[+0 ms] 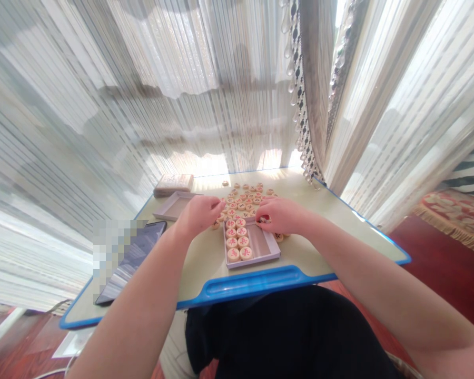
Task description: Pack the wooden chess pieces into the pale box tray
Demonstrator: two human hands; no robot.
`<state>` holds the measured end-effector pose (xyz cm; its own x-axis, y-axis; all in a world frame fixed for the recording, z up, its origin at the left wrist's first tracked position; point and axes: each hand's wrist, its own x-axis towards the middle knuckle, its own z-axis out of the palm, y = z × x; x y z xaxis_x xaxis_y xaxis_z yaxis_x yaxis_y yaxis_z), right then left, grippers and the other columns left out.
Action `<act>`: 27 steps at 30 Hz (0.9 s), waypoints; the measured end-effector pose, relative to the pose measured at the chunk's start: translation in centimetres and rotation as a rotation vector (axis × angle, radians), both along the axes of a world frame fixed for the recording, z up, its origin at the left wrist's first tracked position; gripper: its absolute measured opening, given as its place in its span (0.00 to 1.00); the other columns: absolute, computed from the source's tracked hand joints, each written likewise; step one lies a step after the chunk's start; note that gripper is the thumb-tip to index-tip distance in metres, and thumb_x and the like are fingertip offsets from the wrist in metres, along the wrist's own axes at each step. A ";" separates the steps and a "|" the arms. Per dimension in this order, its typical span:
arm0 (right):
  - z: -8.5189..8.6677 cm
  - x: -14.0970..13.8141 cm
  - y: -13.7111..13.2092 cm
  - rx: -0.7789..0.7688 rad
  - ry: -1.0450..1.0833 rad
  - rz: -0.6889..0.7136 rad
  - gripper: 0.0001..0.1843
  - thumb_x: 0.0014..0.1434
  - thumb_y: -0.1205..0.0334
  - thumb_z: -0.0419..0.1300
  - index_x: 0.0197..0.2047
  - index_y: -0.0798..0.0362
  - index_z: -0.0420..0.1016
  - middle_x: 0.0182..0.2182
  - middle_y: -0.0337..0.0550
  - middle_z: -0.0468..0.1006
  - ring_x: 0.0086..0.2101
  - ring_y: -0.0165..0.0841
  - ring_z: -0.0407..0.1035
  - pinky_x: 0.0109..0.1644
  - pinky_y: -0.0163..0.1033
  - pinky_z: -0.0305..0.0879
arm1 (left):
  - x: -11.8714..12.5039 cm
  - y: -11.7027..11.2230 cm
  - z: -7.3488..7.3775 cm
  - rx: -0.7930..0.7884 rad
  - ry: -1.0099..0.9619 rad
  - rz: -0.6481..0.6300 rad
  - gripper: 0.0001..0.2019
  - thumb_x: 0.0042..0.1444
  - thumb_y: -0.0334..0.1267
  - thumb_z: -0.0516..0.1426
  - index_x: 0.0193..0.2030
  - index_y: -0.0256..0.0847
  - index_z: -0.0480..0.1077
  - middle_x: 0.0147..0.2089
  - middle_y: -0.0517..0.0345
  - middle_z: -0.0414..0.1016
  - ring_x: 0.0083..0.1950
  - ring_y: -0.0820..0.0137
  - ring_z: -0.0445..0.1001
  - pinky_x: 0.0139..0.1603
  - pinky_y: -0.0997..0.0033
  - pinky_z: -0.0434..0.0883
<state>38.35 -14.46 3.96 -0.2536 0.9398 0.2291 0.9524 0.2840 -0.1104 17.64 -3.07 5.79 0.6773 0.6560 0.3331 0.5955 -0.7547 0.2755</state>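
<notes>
A shallow grey box (263, 247) lies on a small table (332, 216) with a blue rim. Several round wooden chess pieces (237, 237) with red marks lie in rows in the box's left half. A loose heap of more pieces (247, 199) lies just behind it. My left hand (199, 213) is curled at the heap's left edge, fingertips pinched on a piece. My right hand (280, 215) rests over the box's far right corner, fingers closed on a piece.
The box's lid (174, 206) lies at the back left, with a folded board (174, 183) behind it. A dark phone (132, 258) lies at the left. Sheer curtains hang close behind the table. My dark-clothed lap is under the front edge.
</notes>
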 end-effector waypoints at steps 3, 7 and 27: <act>0.0 0.0 0.0 -0.003 -0.003 -0.019 0.07 0.51 0.64 0.58 0.32 0.49 0.78 0.32 0.40 0.77 0.37 0.33 0.66 0.37 0.34 0.58 | 0.0 -0.1 0.0 0.007 0.010 0.002 0.22 0.55 0.49 0.45 0.19 0.37 0.68 0.18 0.58 0.69 0.22 0.75 0.60 0.24 0.74 0.53; 0.0 0.0 0.0 -0.004 -0.004 -0.014 0.07 0.51 0.63 0.58 0.33 0.49 0.78 0.31 0.40 0.77 0.36 0.33 0.66 0.36 0.34 0.57 | 0.0 -0.1 0.1 0.015 0.021 0.011 0.23 0.55 0.49 0.45 0.19 0.37 0.68 0.19 0.57 0.69 0.22 0.75 0.60 0.25 0.74 0.53; 1.0 2.7 0.4 0.070 0.205 -0.167 0.11 0.52 0.62 0.55 0.31 0.54 0.79 0.28 0.42 0.77 0.33 0.32 0.68 0.38 0.34 0.60 | 0.9 -0.7 -1.4 0.318 -0.097 -0.040 0.24 0.63 0.45 0.39 0.25 0.39 0.69 0.27 0.50 0.72 0.30 0.69 0.68 0.32 0.71 0.59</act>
